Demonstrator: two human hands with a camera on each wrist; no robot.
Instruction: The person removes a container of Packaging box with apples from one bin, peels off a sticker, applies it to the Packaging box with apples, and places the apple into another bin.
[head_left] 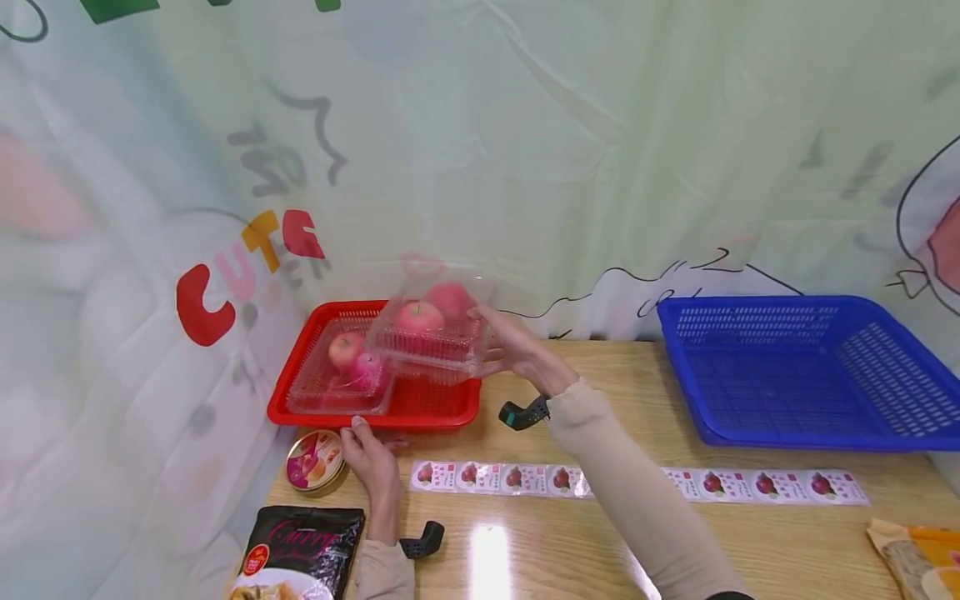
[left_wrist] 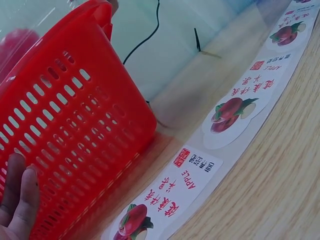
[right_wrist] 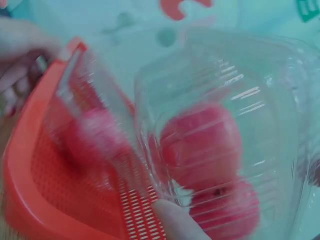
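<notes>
My right hand (head_left: 513, 346) grips the right side of a clear plastic fruit box (head_left: 450, 354) with two red apples (head_left: 420, 318) inside. The box is tilted above the right part of a red plastic basket (head_left: 457, 417). In the right wrist view the thumb (right_wrist: 177, 220) lies against the box's near edge. A second clear fruit box (head_left: 307, 396), also with apples (head_left: 347, 350) in it, sits in the basket's left part. My left hand (head_left: 372, 462) holds the basket's front rim, thumb on top and fingers (left_wrist: 25, 200) against the outer wall.
A strip of apple labels (head_left: 513, 478) lies across the wooden table (head_left: 450, 542). Left of the left hand are a round tin (head_left: 315, 460) and a black curry packet (head_left: 303, 546). A blue basket (head_left: 795, 392) stands at right; an orange packet (head_left: 922, 558) lies at front right.
</notes>
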